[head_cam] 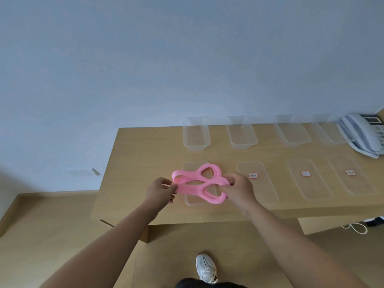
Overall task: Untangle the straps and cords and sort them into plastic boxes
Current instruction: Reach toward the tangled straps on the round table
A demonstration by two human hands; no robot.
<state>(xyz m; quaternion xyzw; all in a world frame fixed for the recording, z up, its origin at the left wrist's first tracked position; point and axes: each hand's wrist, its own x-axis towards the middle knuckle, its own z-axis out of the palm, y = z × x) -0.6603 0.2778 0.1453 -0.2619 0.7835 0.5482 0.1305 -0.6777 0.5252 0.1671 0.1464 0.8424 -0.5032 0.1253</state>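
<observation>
A pink flat strap (pixel 195 185), folded into several loops, hangs between my two hands above the wooden table (pixel 145 154). My left hand (pixel 161 190) pinches its left end. My right hand (pixel 239 189) grips its right end, fingers curled round it. Under the strap lies a clear plastic lid (pixel 192 201), partly hidden. A row of clear plastic boxes stands at the table's back: box one (pixel 196 136), box two (pixel 242 134), box three (pixel 293 132), and a further box (pixel 328 132).
Clear lids with red-edged labels lie in the front row: one (pixel 257 181), another (pixel 307 179), a third (pixel 351 177). A white desk telephone (pixel 363 134) sits at the back right. A white cord (pixel 356 228) lies on the floor beneath. My white shoe (pixel 205 268) is below.
</observation>
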